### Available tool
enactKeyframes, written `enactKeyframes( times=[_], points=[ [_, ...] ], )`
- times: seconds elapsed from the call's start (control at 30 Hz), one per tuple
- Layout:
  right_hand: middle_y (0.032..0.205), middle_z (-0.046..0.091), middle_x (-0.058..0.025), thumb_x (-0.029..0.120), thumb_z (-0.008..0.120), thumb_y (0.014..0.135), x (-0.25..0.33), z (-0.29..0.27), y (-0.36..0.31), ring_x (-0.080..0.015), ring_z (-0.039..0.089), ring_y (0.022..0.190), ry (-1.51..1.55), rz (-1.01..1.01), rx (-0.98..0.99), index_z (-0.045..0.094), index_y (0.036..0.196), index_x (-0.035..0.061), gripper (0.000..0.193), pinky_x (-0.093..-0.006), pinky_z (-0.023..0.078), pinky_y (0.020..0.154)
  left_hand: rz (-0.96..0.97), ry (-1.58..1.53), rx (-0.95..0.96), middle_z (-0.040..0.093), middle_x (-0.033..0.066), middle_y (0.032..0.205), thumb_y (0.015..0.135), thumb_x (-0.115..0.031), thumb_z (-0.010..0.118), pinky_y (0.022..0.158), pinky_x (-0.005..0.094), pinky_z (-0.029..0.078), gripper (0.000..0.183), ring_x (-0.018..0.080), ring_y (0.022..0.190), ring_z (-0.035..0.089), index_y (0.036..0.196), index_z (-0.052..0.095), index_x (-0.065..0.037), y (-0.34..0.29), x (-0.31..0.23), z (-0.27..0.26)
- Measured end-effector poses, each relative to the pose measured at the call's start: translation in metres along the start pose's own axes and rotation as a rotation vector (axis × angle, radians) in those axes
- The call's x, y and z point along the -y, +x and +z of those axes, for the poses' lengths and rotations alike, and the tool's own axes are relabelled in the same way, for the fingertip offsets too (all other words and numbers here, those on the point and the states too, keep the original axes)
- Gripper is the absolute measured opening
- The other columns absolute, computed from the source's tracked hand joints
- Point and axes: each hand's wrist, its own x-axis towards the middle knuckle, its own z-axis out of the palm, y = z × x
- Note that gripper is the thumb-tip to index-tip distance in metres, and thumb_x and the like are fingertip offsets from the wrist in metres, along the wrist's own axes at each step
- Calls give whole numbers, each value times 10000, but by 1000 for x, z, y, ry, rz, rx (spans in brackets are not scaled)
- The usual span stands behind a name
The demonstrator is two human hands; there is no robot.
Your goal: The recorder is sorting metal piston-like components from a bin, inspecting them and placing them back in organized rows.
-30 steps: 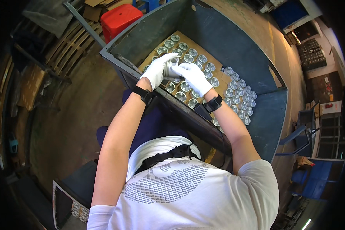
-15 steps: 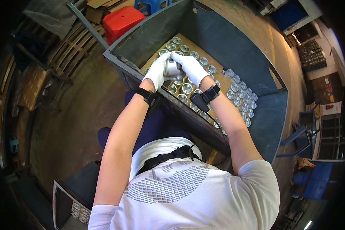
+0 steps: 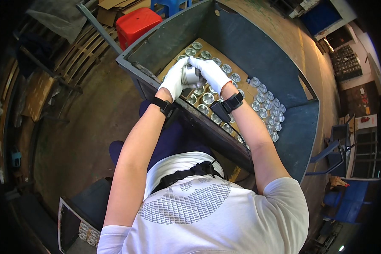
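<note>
Silver cylindrical metal piston (image 3: pixel 191 77): over dark-grey metal bin (image 3: pixel 247 44), near side.
Grip: white-gloved left hand (image 3: pixel 175 79), white-gloved right hand (image 3: pixel 211 75) clasp opposite sides.
Handling: probably heavy, rigid, slick; grasp around outer wall.

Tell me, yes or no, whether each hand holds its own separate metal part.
No, the left hand and right hand hold one silver cylindrical part between them.

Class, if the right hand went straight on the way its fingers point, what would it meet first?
Probably the left hand, its fingers just ahead of the right hand around the piston; depth is unclear.
</note>
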Motion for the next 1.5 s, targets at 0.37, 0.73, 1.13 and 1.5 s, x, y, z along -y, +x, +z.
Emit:
enactKeyframes(
  times=[0.37, 0.73, 1.13, 1.5],
  points=[
    [660, 598, -46, 484, 639, 965, -5, 4, 2, -146, 554, 554, 36, -94, -36, 677, 776, 32, 491, -298, 479, 477, 5, 38, -29, 709, 24, 1060, 1007, -536, 509, 743, 405, 607, 416, 186, 892, 711, 1203, 625, -188, 0, 2, 2],
    [769, 738, -76, 549, 553, 1000, 20, -38, 26, -147, 628, 607, -49, -110, 107, 767, 864, 11, 595, -289, 492, 586, 151, -311, -139, 717, 86, 1021, 947, -510, 601, 706, 372, 582, 444, 254, 882, 712, 1147, 651, -117, -12, -21, 1],
    [932, 760, -156, 429, 618, 945, -134, -39, 179, -309, 734, 813, -759, 0, 188, 765, 943, 29, 425, -431, 566, 751, 24, -721, 174, 686, 214, 1085, 1004, -528, 474, 537, 330, 536, 606, 318, 756, 685, 1234, 615, 14, -19, -29, -16],
    [1068, 748, -194, 435, 665, 878, -201, 58, 219, -377, 718, 1012, -907, 56, 15, 790, 1016, 59, 419, -489, 564, 861, 46, -649, 169, 639, 194, 1126, 1038, -595, 424, 435, 305, 464, 672, 275, 684, 568, 1345, 606, -26, -27, -29, -24]
  ],
)
